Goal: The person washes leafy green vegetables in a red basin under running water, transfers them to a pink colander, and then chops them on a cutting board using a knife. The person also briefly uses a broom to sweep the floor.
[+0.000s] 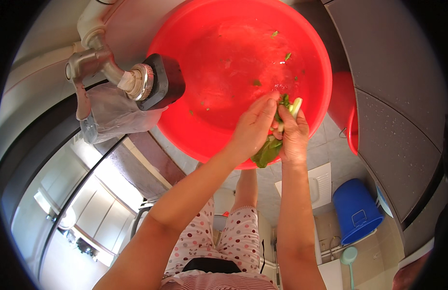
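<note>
A leafy green vegetable (268, 150) with pale stalks is in my right hand (294, 136), over the near right part of a large red plastic basin (166, 136). Its stalk ends point up between thumb and fingers, and its dark leaves hang below, by the basin's rim. My left hand (255, 121) is against the bunch from the left, fingertips at the leaves; whether it grips them is hidden. Water lies in the basin, with small leaf scraps (257, 83) in it.
A metal tap (97, 61) with a black fitting (166, 81) and a clear plastic bag (118, 112) juts over the basin's left rim. At right are a red bucket (341, 105), grey panels (394, 119), a blue bucket (356, 210), a squat toilet (320, 185) and a green ladle (349, 256).
</note>
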The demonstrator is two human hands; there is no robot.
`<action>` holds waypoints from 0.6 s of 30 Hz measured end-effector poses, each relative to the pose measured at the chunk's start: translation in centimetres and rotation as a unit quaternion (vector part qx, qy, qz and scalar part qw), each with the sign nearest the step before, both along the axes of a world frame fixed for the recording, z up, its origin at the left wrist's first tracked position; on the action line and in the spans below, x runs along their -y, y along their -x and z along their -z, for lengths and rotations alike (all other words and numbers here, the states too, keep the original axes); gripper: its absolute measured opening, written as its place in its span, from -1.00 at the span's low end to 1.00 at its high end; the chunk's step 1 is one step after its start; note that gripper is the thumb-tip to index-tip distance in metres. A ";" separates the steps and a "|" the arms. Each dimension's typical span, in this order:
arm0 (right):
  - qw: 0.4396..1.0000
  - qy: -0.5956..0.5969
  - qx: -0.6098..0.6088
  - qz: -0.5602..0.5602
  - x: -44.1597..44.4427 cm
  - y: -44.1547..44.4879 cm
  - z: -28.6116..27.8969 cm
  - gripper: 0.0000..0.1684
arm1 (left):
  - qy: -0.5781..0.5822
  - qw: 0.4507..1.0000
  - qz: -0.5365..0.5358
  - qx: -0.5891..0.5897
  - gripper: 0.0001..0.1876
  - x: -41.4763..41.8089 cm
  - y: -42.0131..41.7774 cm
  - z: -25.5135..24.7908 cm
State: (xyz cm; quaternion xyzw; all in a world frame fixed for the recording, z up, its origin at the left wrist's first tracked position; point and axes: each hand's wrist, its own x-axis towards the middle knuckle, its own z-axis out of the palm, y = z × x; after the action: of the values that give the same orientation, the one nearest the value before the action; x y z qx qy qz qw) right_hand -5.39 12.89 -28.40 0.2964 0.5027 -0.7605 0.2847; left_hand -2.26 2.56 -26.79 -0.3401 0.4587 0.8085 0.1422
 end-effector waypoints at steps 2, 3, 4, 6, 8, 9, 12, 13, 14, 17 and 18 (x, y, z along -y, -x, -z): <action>1.000 0.010 0.006 0.021 -0.5 0.0 -0.6 -0.89 | 0.107 0.994 0.005 -0.011 -0.52 1.5 -0.8 2.0; 1.000 0.000 0.002 0.028 -0.8 0.2 -1.1 -0.87 | 0.159 0.987 0.008 -0.016 -0.56 2.3 -1.2 3.1; 0.999 -0.010 -0.001 0.035 -1.2 0.3 -1.5 -0.86 | 0.185 0.982 -0.033 -0.017 -0.65 3.2 -1.2 3.9; 0.998 -0.034 -0.010 0.057 -2.1 0.4 -2.2 -0.81 | 0.350 0.934 0.071 -0.024 -0.66 4.7 -1.0 4.3; 0.998 -0.011 -0.023 0.062 -2.6 0.4 -2.8 -0.82 | 0.499 0.849 0.149 -0.092 -0.65 5.3 -0.8 6.4; 0.997 -0.002 -0.030 0.066 -2.8 0.5 -3.0 -0.83 | 0.541 0.813 0.184 -0.112 -0.66 4.8 -0.6 7.1; 0.997 0.010 -0.043 0.069 -3.1 0.3 -3.4 -0.83 | 0.577 0.750 0.301 -0.121 -0.72 2.5 0.7 8.3; 0.996 0.018 -0.048 0.070 -3.4 0.3 -3.5 -0.83 | 0.539 0.757 0.353 -0.111 -0.70 2.2 1.0 8.4; 0.996 0.025 -0.044 0.071 -3.6 0.3 -3.5 -0.84 | 0.500 0.760 0.403 -0.100 -0.68 1.9 1.2 8.4; 0.995 0.035 -0.048 0.076 -4.1 0.6 -3.8 -0.86 | 0.393 0.837 0.372 -0.080 -0.67 1.2 0.5 9.3; 0.995 0.031 -0.059 0.077 -3.9 1.0 -4.4 -0.87 | 0.357 0.870 0.331 -0.074 -0.67 1.1 0.3 9.0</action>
State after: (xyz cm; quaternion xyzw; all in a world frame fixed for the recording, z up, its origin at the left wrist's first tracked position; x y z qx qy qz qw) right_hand -6.38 16.82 -24.01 0.2797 0.4704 -0.8116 0.2042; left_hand -2.59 1.42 -35.82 -0.1351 0.8113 0.5177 0.2358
